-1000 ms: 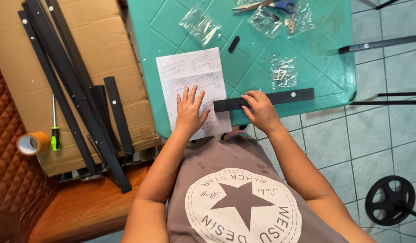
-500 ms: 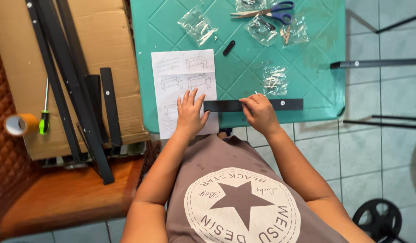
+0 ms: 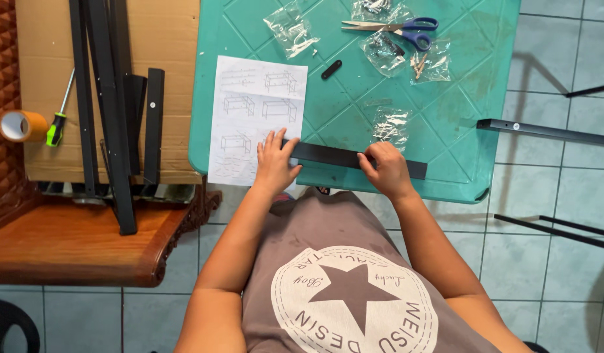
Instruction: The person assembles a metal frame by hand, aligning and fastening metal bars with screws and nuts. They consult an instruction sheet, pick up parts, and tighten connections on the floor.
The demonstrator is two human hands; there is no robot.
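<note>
The black bar lies along the near edge of the green tabletop, its right end close to the near right corner. It could tip or slide off that edge if either hand presses unevenly. The left hand lies flat, fingers spread, on the bar's left end and the instruction sheet. The right hand curls over the bar, grasping it near the middle.
</note>
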